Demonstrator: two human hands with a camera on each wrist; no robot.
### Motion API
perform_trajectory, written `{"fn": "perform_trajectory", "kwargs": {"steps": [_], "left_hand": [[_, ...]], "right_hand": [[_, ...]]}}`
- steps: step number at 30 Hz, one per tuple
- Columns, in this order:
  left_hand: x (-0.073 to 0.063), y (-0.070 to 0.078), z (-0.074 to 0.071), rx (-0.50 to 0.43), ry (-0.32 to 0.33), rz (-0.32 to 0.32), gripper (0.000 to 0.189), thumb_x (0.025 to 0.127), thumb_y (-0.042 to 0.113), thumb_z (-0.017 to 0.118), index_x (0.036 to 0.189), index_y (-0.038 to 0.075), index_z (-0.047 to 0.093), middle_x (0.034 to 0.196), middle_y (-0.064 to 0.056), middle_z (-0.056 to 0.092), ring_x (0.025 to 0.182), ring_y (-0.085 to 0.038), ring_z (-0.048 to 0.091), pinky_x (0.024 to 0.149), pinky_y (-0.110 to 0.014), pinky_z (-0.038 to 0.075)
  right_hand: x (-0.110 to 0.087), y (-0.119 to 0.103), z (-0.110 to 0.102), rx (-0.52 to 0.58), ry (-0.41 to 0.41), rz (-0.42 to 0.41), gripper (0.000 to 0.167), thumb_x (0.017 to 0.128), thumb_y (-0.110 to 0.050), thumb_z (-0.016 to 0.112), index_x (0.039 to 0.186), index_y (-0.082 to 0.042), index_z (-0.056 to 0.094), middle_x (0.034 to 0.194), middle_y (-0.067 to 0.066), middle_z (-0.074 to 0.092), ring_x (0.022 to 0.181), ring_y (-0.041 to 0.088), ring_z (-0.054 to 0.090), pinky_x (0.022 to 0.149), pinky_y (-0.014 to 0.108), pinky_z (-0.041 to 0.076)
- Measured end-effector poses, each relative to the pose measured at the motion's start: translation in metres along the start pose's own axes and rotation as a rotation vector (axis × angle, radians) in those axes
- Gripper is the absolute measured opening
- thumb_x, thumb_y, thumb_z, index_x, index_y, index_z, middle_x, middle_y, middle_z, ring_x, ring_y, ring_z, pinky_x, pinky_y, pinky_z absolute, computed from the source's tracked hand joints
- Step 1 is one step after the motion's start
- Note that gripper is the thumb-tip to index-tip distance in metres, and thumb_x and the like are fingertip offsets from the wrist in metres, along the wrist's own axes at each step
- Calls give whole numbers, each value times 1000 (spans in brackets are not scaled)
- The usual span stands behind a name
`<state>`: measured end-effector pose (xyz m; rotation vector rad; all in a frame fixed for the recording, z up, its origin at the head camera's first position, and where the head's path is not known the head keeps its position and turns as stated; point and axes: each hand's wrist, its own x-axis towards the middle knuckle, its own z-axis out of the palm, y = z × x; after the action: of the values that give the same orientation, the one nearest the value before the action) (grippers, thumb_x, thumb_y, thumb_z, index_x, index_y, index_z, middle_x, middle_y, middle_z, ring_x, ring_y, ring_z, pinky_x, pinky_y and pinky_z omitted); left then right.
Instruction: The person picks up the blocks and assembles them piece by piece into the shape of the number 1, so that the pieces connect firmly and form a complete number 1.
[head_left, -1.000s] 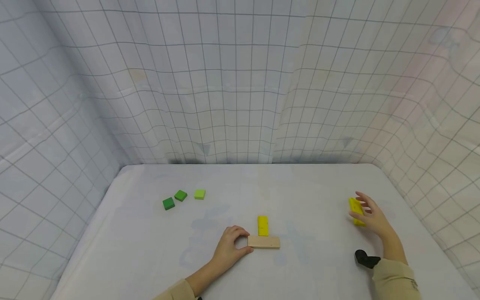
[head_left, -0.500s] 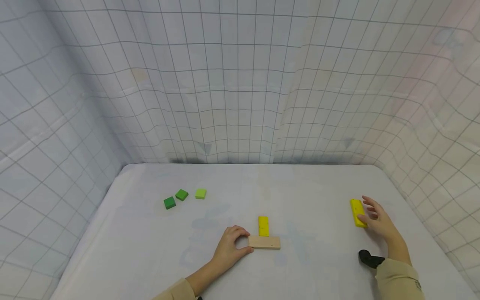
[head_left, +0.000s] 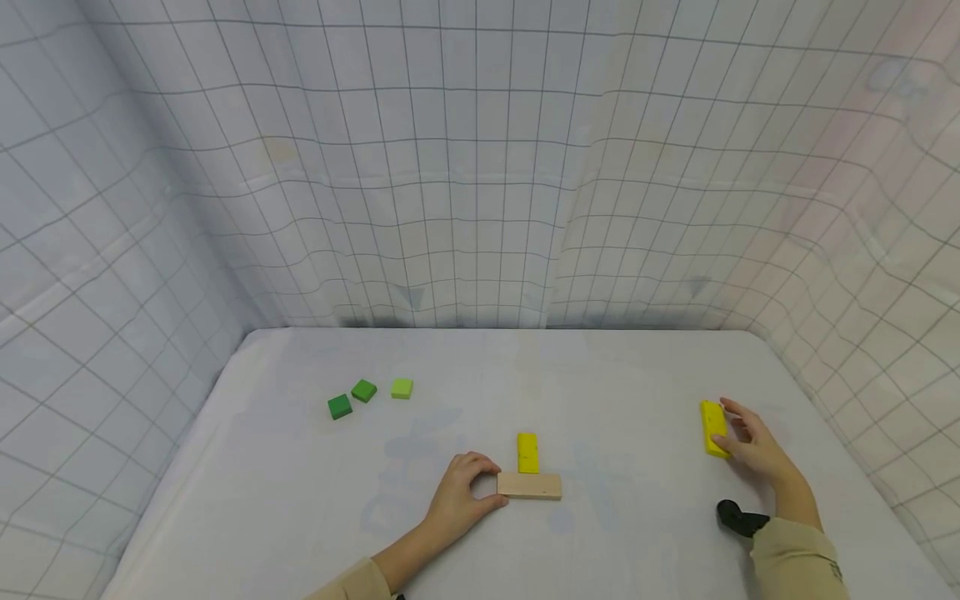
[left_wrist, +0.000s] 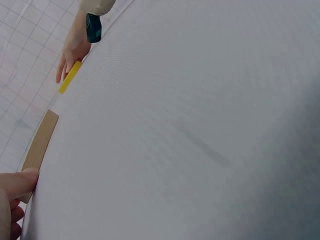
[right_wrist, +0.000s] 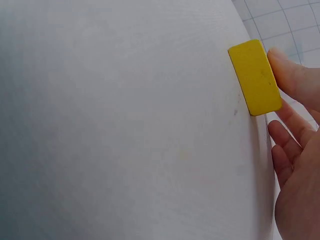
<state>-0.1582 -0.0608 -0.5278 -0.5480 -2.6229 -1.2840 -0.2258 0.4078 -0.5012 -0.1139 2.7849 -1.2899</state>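
Observation:
Near the middle of the table in the head view, my left hand (head_left: 459, 493) pinches the left end of a plain wooden block (head_left: 532, 487) between thumb and fingers. Just beyond that block lies a flat yellow block (head_left: 528, 451), standing end-on to it in a T shape. Far to the right, my right hand (head_left: 753, 446) holds a second yellow block (head_left: 713, 427) on its right side. Its thumb lies over the near right edge, while the index fingertip is by the far right corner. In the right wrist view, thumb and fingers flank this yellow block (right_wrist: 256, 80).
Two dark green blocks (head_left: 340, 407) and a light green block (head_left: 402, 389) lie at the back left of the white-covered table (head_left: 450, 367). A black device (head_left: 738, 518) sits at the right wrist. Gridded white curtains (head_left: 495, 167) hang behind and at both sides.
The right hand has shifted slightly right and nearer, uncovering more of the yellow block, which has moved a little nearer and turned straighter. The left hand and the wooden block hold their place.

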Motion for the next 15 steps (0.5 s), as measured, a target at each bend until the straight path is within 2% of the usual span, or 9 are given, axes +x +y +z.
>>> {"fn": "perform_trajectory", "kwargs": {"steps": [9, 15], "left_hand": [[0, -1, 1, 6, 3, 5, 32, 67, 24, 81, 92, 13, 65, 96, 7, 59, 92, -14, 49, 83, -31, 43], [0, -2, 1, 1, 2, 0, 32, 67, 24, 81, 92, 13, 65, 96, 6, 59, 92, -14, 49, 82, -31, 43]], "right_hand": [[3, -2, 0, -65, -51, 28, 73, 88, -22, 59, 142, 5, 17, 136, 38, 15, 121, 55, 19, 93, 68, 21], [4, -5, 0, -71, -66, 65, 76, 88, -24, 58, 143, 4, 13, 136, 39, 11, 120, 57, 18, 92, 70, 19]]}}
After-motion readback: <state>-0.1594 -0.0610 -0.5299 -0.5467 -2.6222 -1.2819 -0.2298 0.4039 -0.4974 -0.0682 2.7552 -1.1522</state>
